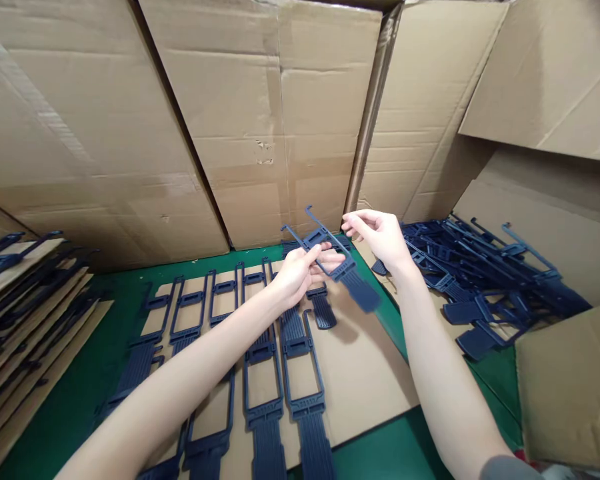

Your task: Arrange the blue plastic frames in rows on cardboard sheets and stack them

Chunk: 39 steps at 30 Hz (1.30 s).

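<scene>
Left grip (pixel 300 272) holding a dark frame (pixel 343 269) between thumb and fingers, hooked ends (pixel 309 209) pointing away, flat end (pixel 363 292) to the right, right grip (pixel 381 239) narrow just beside it, similar frames (pixel 299 347) on a cardboard sheet (pixel 370 373) below, tall boxes (pixel 325 100) behind.

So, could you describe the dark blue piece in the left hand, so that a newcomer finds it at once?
Find the cardboard boxes behind the green table and go to the middle one. In front of it, the left hand holds a dark blue piece with two hooked prongs. Similar pieces lie on the cardboard sheet or in the heap; only this one is held up.
</scene>
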{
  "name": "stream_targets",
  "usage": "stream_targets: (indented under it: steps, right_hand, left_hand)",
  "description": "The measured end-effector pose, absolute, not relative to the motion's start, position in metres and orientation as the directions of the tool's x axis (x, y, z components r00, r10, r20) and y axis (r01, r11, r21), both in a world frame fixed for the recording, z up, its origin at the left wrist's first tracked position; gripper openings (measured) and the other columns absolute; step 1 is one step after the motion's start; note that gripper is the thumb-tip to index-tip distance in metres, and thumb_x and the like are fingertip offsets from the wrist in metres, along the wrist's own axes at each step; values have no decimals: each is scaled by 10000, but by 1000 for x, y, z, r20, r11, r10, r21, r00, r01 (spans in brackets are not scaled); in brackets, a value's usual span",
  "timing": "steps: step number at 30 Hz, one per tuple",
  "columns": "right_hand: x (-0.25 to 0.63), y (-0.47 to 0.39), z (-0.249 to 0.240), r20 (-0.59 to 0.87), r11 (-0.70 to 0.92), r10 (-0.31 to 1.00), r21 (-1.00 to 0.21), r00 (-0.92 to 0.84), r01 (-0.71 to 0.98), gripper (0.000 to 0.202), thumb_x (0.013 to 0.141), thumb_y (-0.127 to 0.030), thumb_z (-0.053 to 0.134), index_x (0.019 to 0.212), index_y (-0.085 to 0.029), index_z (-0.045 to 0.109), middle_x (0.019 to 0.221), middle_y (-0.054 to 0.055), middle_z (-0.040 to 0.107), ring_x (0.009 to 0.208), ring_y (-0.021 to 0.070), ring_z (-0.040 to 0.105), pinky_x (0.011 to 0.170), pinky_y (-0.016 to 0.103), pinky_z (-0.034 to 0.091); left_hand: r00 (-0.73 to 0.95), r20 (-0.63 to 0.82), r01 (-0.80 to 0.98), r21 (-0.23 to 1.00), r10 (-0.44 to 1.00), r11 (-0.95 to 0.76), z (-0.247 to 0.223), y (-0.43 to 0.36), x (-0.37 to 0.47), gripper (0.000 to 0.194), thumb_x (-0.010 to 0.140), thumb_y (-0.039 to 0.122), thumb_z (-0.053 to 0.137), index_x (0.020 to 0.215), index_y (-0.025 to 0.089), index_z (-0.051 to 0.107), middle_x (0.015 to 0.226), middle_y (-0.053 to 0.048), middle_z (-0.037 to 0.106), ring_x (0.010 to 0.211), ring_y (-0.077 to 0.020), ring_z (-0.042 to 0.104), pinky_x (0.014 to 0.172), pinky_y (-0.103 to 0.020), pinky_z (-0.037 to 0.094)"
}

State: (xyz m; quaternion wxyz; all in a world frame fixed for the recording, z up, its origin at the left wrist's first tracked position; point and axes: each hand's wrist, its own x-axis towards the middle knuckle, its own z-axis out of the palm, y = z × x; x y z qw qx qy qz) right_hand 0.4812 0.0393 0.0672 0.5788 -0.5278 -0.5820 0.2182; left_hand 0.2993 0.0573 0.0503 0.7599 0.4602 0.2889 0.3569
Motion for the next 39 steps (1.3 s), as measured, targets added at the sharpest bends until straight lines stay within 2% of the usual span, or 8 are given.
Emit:
stream_targets:
  steps: [4, 10, 17, 20, 24, 28, 33, 39]
  right_hand:
    - [472, 36, 67, 254, 272, 959, -950, -126, 154, 409, 780, -497, 654, 974, -136, 663, 755, 44, 675, 509, 96, 568, 494, 225, 453]
    - [461, 32, 65, 46, 135, 917, -971, -395, 199, 382, 756, -482, 689, 883, -126, 628, 670, 24, 657, 529, 111, 597, 541, 241, 491]
    - [468, 23, 74, -87, 81, 862, -949, -499, 306, 320, 726, -431, 718, 798, -134, 626, 663, 17, 643, 573, 130, 622, 568, 252, 509]
    - [475, 24, 71, -153, 76, 860, -905, -487, 418, 302, 744, -426, 694, 803, -134, 645, 656, 26, 651, 591, 136, 624, 592, 257, 515]
    - [479, 29, 65, -172, 95, 862, -870, -478, 484, 305, 764, -430, 664, 837, -134, 658, 632, 29, 653, 603, 145, 622, 605, 261, 513]
    - [475, 36, 57, -269, 53, 838, -825, -474, 563, 300, 763, -421, 657, 824, -127, 654, 608, 23, 641, 552, 122, 585, 587, 248, 489]
    - [471, 41, 49, -379, 24, 801, -754, -463, 657, 254, 736, -376, 669, 790, -129, 648, 620, 16, 634, 546, 115, 569, 556, 233, 449]
    - [471, 41, 48, -436, 35, 739, -737, -514, 675, 245, 738, -374, 652, 778, -133, 642, 627, 18, 643, 585, 125, 595, 572, 229, 450]
  left_hand:
    - [664, -175, -101, 942, 727, 319, 46, 30, 268, 298, 905, 327, 574, 1070, 81, 603, 883, -162, 731, 721, -203, 706, 633, -279, 540]
    - [663, -272, 31, 941, 697, 338, 28, 1, 249, 369, 880, 398, 605, 1093, 97, 593, 880, -142, 733, 731, -170, 698, 643, -242, 528]
    - [742, -303, 161, 946, 598, 280, 16, -11, 247, 453, 833, 539, 594, 970, 107, 589, 915, -155, 725, 787, -194, 702, 662, -261, 525]
    - [741, -252, 269, 961, 622, 69, 19, -5, 242, 471, 870, 571, 497, 803, 115, 593, 777, -111, 714, 633, -177, 664, 611, -280, 514]
    - [661, 54, 515, 692, 748, -506, 29, 13, 231, 481, 932, 457, 432, 611, 144, 602, 592, -28, 601, 606, -164, 577, 660, -294, 458]
    - [668, 334, 540, 397, 665, -742, 29, 34, 226, 230, 918, 239, 475, 986, 162, 680, 801, -41, 620, 862, -205, 569, 807, -325, 446]
    - [740, 308, 525, 293, 599, -799, 16, 53, 236, 336, 882, 167, 513, 1206, 147, 602, 995, -86, 603, 986, -232, 542, 872, -360, 454]
    - [819, 183, 497, 246, 544, -832, 10, 64, 249, 240, 875, 139, 526, 1033, 169, 704, 905, -83, 656, 902, -231, 567, 829, -354, 448]
